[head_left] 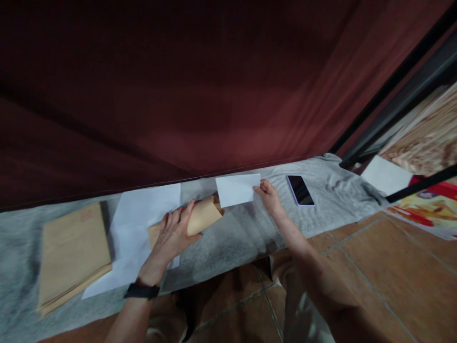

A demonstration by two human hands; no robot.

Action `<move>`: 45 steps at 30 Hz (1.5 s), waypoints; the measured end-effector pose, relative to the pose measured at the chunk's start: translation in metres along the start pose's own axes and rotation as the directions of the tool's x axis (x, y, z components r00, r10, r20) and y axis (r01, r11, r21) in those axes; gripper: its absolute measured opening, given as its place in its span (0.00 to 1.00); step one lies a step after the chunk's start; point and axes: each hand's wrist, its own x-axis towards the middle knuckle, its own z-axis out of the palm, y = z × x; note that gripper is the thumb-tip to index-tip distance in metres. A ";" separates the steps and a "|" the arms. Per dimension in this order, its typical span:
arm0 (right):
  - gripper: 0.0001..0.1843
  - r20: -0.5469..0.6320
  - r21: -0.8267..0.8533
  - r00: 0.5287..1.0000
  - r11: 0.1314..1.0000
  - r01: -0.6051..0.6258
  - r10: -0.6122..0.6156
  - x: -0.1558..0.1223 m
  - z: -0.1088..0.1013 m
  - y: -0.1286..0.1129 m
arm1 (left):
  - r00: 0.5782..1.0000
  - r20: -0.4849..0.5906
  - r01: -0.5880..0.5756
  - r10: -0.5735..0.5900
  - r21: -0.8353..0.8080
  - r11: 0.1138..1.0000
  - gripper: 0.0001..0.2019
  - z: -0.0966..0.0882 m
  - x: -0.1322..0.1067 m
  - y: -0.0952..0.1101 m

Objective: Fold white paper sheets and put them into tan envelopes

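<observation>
Envelope (203,217) sideways, mouth (218,206) rightward

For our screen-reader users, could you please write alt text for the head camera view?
A person's left hand holds a brown envelope, its end open, while the right hand holds a white paper at that opening. On the gray cloth lie a brown paper stack, left, and a phone, right.

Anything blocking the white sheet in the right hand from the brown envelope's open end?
Nothing visible. The right hand holds the white sheet by one edge; its opposite edge is right by the brown envelope; contact unclear. The left hand lies over the envelope, behind the opening. The phone is beyond the right hand.
</observation>
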 end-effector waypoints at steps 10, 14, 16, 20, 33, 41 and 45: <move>0.13 0.162 -0.163 0.985 0.986 -0.035 0.061 -0.004 -0.001 0.014 | 0.996 -0.089 -0.013 0.020 0.075 0.997 0.53 0.000 0.001 0.003; 0.09 0.229 -0.195 0.946 0.963 -0.187 0.230 -0.001 -0.006 0.013 | 0.992 -0.115 -0.034 0.046 0.108 0.994 0.53 0.001 0.001 0.002; 0.09 0.248 -0.197 0.923 0.948 -0.251 0.296 0.001 -0.007 0.011 | 0.991 -0.119 -0.042 0.055 0.108 0.993 0.52 0.001 0.001 0.002; 0.08 0.220 -0.208 0.925 0.941 -0.266 0.310 0.001 -0.011 0.006 | 0.994 -0.111 -0.005 0.016 0.096 0.995 0.53 0.000 0.002 0.003; 0.16 0.332 -0.252 0.922 0.961 -0.115 0.198 -0.025 0.023 0.005 | 0.994 -0.063 -0.086 0.088 0.028 0.996 0.55 0.006 0.005 0.014; 0.17 0.369 -0.229 0.918 0.972 -0.061 0.145 -0.039 0.050 0.013 | 0.993 -0.052 -0.104 0.102 -0.027 0.994 0.56 0.006 0.006 0.021; 0.17 0.402 -0.249 0.892 0.962 -0.113 0.209 -0.045 0.058 0.019 | 0.991 -0.040 -0.131 0.130 -0.013 0.991 0.56 0.007 0.007 0.024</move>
